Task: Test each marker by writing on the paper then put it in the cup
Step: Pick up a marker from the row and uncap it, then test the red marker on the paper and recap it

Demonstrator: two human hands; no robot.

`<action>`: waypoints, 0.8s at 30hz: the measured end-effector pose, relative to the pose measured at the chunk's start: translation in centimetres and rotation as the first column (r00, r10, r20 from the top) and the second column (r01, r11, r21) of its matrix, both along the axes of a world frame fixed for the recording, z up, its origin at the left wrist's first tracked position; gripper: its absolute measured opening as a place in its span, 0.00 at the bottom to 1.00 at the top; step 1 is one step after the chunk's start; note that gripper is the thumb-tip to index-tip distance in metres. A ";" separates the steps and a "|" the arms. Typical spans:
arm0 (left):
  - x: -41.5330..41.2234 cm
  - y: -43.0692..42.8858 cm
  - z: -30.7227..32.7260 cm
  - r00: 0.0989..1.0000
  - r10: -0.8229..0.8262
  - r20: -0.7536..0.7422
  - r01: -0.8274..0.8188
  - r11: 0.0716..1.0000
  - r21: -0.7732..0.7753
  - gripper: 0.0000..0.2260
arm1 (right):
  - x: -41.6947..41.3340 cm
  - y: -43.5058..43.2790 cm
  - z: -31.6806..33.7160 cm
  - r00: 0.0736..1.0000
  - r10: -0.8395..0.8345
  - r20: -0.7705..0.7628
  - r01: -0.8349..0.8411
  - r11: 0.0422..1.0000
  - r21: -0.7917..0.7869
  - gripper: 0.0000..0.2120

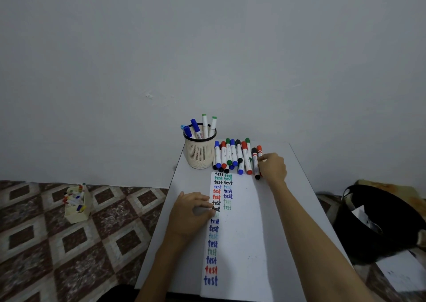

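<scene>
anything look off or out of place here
A box of markers sits on the floor left of the table, apart from the rest. Some test words on the paper are very faint, perhaps from drying markers.

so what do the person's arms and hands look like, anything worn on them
The left forearm and right forearm are bare, no sleeves in view. The left hand and right hand wear no gloves; no rings, watch or bands can be made out.

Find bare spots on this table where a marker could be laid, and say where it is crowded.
Free: the right half of the paper beside the test columns; the table strip right of the right hand; the table between cup and left hand. Crowded: far edge, cup and loose markers.
</scene>
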State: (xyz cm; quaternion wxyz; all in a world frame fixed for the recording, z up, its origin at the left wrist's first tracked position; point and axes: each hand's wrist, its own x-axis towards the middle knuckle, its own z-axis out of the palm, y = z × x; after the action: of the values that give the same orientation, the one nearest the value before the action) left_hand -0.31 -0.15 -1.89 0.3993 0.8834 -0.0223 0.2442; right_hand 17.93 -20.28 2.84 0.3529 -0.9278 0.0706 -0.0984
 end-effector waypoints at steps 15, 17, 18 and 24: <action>-0.2 -0.3 0.0 0.999 0.024 0.029 -0.025 0.999 0.040 0.21 | -5.0 -2.3 3.5 0.948 -0.220 0.229 -0.128 0.395 0.910 0.07; -0.1 -0.2 -0.1 0.999 0.015 0.032 -0.017 0.998 0.053 0.21 | -6.9 -2.7 3.0 0.956 -0.210 0.204 -0.142 0.277 0.950 0.05; -0.1 -0.2 -0.2 0.999 0.013 0.035 -0.015 0.998 0.058 0.20 | -7.8 -2.9 2.2 0.960 -0.213 0.180 -0.123 0.257 0.959 0.06; -0.3 -0.3 0.0 0.999 0.024 0.046 -0.026 0.998 0.052 0.20 | -10.7 -2.9 -0.6 0.977 -0.192 0.091 -0.043 0.239 0.970 0.12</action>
State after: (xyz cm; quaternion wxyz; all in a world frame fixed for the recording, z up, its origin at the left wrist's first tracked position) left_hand -0.59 -0.44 -1.87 0.3723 0.8881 -0.0266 0.2683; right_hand 7.28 -23.14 2.24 0.8484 -0.4950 0.1261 -0.1391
